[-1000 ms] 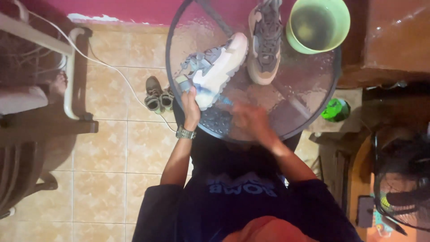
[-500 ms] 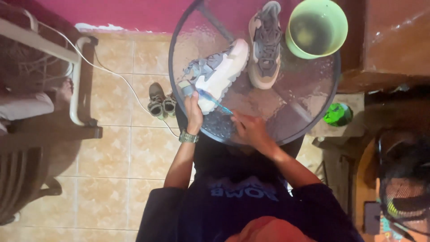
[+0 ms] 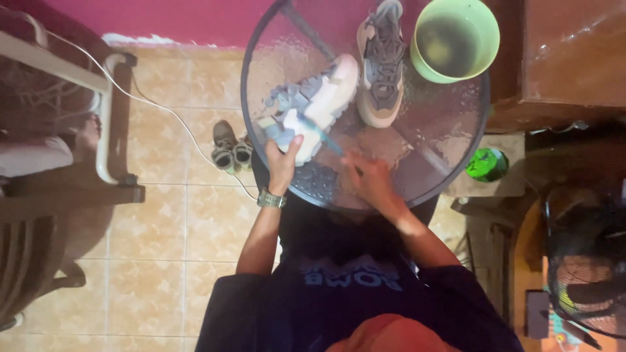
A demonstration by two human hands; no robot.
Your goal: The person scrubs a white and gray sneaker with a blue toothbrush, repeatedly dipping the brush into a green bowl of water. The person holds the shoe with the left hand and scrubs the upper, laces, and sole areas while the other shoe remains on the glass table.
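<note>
Left hand (image 3: 282, 164) keeps a closed grip on the grey-and-white sneaker (image 3: 312, 107) on the glass counter (image 3: 456, 146), so the right hand (image 3: 368, 179), pinching the blue brush (image 3: 331, 145), should scrub with short, light strokes.

Your view is dim and warm, with a reddish cast over everything. The brightest patch is the tiled floor (image 3: 163, 215) at left; the right side falls into deep shadow. The round glass worktop (image 3: 450, 169) catches soft, mottled glare across its textured surface, strongest near its far edge. Your right hand (image 3: 368, 179) is smeared by motion blur, and your left hand (image 3: 283, 163) is only slightly sharper. Fine detail is soft throughout.
</note>
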